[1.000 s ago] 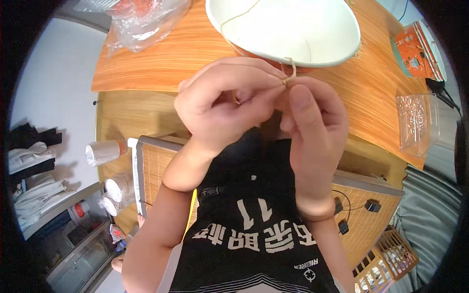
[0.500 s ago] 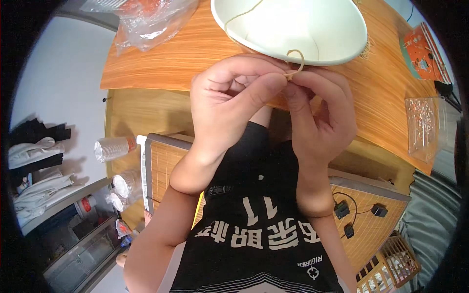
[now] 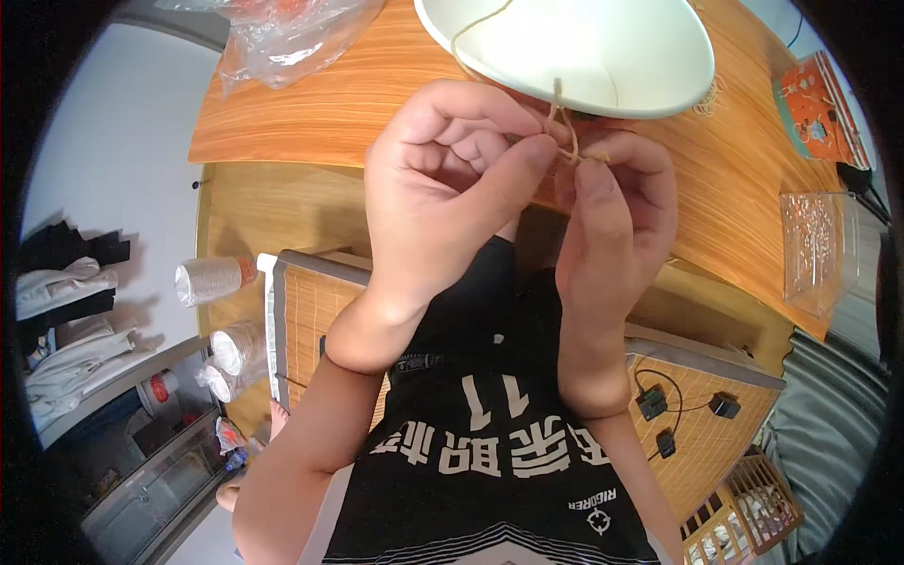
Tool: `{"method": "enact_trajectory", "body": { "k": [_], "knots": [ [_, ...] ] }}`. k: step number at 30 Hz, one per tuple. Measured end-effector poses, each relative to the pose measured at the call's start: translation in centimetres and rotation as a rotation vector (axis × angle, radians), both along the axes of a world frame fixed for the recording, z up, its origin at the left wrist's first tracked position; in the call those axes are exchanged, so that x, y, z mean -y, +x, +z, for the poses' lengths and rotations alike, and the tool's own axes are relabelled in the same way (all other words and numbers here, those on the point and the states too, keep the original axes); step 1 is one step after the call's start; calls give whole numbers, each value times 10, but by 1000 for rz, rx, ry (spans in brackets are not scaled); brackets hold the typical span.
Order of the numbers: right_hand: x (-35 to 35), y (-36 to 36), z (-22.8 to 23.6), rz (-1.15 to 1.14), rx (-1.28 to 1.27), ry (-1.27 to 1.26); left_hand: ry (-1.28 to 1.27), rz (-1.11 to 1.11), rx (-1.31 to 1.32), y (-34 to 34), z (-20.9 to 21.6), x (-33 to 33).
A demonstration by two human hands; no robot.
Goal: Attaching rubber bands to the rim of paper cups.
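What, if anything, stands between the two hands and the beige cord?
Nothing visible: the left hand and the right hand both pinch the beige cord; the white-lined bucket lies beyond them.

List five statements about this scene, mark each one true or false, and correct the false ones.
1. The left hand and right hand both hold a thin tan string. True.
2. The two hands are far apart. False: their fingertips are close together at the string.
3. A large container with a pale inside is on the wood-grain table. True.
4. The clear plastic bag lies at the right end of the table. False: the bag lies toward the left end.
5. A clear box is at the table's right edge. True.
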State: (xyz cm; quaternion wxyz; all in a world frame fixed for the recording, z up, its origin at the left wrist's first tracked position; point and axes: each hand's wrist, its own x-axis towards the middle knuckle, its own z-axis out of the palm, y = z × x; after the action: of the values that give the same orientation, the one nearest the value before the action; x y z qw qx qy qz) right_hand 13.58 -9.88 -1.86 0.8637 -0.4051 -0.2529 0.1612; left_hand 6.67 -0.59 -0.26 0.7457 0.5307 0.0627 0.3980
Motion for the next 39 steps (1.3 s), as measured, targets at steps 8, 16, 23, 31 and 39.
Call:
{"method": "enact_trajectory", "body": {
  "k": [8,16,23,31,39],
  "knots": [
    [3,2,1,-159,182,-18,240,137,-114,0,8,0],
    [-5,-8,-3,-230,120,-129,497,435,-205,5,2,9],
    [-5,-13,-6,-338,118,-201,965,518,-110,3,-4,-7],
    [-5,-16,-2,-249,36,-72,770,474,-133,5,-9,1],
    [-16,-17,0,-328,218,-38,641,528,-20,13,-15,0]
  ]
}}
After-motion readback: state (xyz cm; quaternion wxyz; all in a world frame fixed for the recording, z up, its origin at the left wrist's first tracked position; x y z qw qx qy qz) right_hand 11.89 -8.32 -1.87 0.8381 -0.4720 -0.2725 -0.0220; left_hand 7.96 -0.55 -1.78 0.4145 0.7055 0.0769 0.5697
